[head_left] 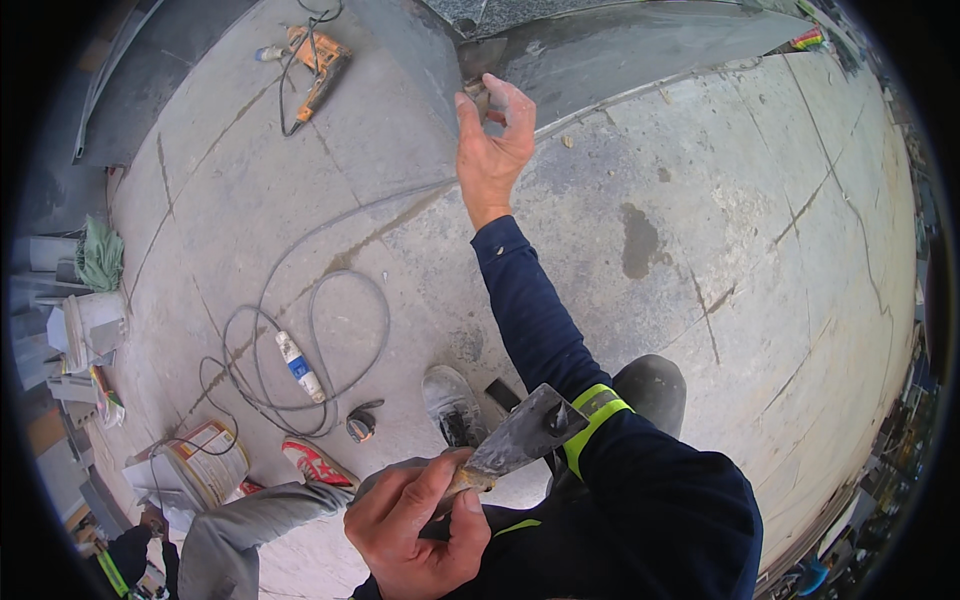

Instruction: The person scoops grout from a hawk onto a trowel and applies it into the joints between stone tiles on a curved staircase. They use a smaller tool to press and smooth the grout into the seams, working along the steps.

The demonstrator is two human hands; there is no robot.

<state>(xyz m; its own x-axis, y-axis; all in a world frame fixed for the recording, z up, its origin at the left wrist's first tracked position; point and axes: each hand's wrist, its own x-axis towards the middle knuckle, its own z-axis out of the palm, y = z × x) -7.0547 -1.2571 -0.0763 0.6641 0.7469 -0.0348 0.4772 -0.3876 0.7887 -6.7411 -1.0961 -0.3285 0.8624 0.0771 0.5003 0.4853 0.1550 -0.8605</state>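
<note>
In my left hand point(420, 520), low in the view, the fingers are closed around a trowel point(525, 432). Its grey, dust-smeared blade points up and right, past my right sleeve. My right arm is stretched far forward. The right hand point(495, 145) is at the corner where two grey slabs point(590, 75) meet, thumb and fingers curled toward each other. A small brownish lump point(480, 98) shows between them; its kind is too small to tell.
An orange power drill point(318, 70) lies on the concrete floor point(750, 280) at upper left. A looped cable with a white-blue connector point(298, 366) and a tape measure point(362, 422) lie nearer. A bucket point(208, 462) and another person's leg point(250, 530) are at lower left.
</note>
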